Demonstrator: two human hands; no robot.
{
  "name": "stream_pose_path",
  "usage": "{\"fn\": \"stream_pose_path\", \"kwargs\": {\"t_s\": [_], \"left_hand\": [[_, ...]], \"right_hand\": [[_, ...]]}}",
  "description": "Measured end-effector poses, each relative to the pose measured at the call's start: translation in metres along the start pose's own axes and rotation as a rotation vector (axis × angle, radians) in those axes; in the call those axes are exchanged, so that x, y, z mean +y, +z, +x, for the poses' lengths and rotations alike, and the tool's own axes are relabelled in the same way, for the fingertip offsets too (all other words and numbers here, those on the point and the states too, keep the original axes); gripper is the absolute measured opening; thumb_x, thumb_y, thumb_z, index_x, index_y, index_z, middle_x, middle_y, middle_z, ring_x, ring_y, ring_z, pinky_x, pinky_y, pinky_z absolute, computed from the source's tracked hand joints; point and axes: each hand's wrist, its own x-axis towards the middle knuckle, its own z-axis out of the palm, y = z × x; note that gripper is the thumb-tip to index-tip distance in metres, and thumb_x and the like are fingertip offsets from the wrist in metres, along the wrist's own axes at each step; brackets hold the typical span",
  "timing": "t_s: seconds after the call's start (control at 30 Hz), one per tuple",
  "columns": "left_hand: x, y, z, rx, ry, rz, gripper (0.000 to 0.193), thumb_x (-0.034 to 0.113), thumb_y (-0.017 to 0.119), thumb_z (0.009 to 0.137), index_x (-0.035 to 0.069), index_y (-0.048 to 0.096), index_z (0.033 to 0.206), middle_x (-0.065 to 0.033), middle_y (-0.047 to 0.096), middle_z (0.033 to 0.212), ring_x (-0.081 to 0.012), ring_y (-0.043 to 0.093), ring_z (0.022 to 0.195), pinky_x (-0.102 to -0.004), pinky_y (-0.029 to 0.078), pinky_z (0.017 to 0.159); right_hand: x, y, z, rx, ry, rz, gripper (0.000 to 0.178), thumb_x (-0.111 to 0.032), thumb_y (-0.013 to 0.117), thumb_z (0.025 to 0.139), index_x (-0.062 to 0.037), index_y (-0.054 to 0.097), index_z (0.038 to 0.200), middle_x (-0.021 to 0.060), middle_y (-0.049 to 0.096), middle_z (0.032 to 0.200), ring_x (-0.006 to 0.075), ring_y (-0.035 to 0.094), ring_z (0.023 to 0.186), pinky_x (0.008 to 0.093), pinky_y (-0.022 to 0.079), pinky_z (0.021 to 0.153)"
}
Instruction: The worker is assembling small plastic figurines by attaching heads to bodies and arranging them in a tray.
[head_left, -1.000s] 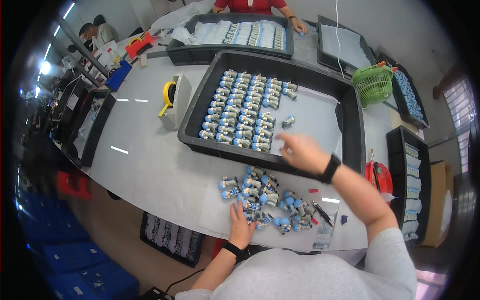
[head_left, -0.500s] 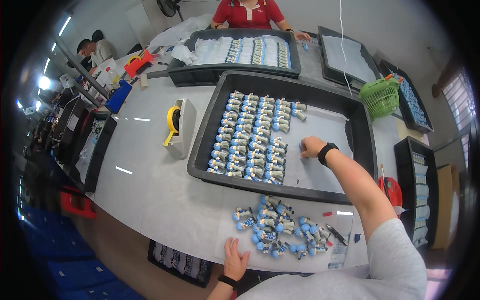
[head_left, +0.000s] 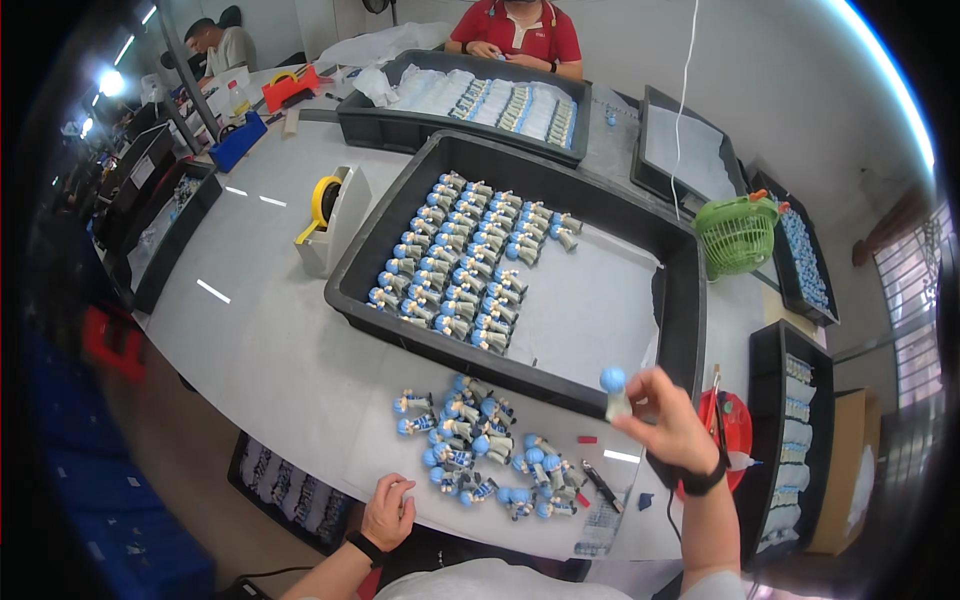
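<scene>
Right hand has its thumb and fingers clamped on a small blue-headed figurine with a grey body, raised by the near right corner of a large black rectangular plastic tray. Its partner, the left hand, is half curled near the table edge; whether it grips anything, I cannot tell. Between that hand and the tray lies a loose heap of blue-headed figurines, with the tray's raised near wall standing between them and the rows of matching figurines laid inside.

Around the tray are a grey tape dispenser with a yellow roll at left and a green slatted plastic basket at right. A slim black pen-like tool lies right of the heap, and a round red dish sits partly behind the right hand.

Half a second ago the right hand was down over the white sheet in the tray; now it is outside those rows, nearer the body. The lone figurine seen on that sheet a second ago is gone from there, and the left hand, then touching the heap, is now apart from it.
</scene>
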Motion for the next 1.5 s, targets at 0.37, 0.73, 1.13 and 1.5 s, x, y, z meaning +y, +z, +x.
{"fn": "stream_pose_path", "kwargs": {"t_s": [0.37,0.73,1.13,1.5], "left_hand": [[0.059,0.024,0.015,-0.232,-0.052,-0.032,0.042,0.009,0.063,0.073,0.003,0.044,0.109,-0.0157,0.045,0.102,-0.0248,0.053,0.072,-0.0331,0.045,0.063],[0.039,0.044,0.024,-0.125,0.083,0.118,0.058,0.020,0.071,0.069,0.001,0.035,0.111,-0.0174,0.038,0.104,-0.0298,0.049,0.075,-0.0372,0.045,0.063],[0.029,-0.013,0.028,0.231,-0.181,-0.099,0.047,0.001,0.062,0.071,0.001,0.039,0.112,-0.0145,0.042,0.100,-0.0148,0.046,0.054,-0.0266,0.041,0.052],[0.086,-0.008,0.114,0.222,-0.063,-0.556,0.017,-0.001,0.053,0.080,-0.001,0.056,0.097,-0.0076,0.056,0.088,-0.0128,0.055,0.070,-0.0221,0.044,0.061]], "right_hand": [[0.053,0.120,-0.101,-0.026,-0.060,-0.213,0.024,-0.003,0.059,0.068,-0.0031,0.047,0.088,0.0140,0.054,0.081,0.0318,0.053,0.079,0.0387,0.044,0.070],[-0.006,0.071,0.006,0.050,-0.237,-0.302,0.019,-0.018,0.062,0.074,-0.0053,0.054,0.084,0.0102,0.058,0.076,0.0287,0.057,0.073,0.0376,0.046,0.063],[0.106,0.067,0.258,-0.058,0.096,-0.680,0.039,-0.020,0.064,0.068,-0.0025,0.059,0.102,0.0196,0.061,0.095,0.0326,0.058,0.088,0.0371,0.047,0.077],[-0.005,0.035,0.133,0.207,-0.192,-0.167,0.029,-0.018,0.070,0.065,0.0000,0.061,0.087,0.0079,0.057,0.060,0.0139,0.053,0.052,0.0258,0.045,0.052]]}}
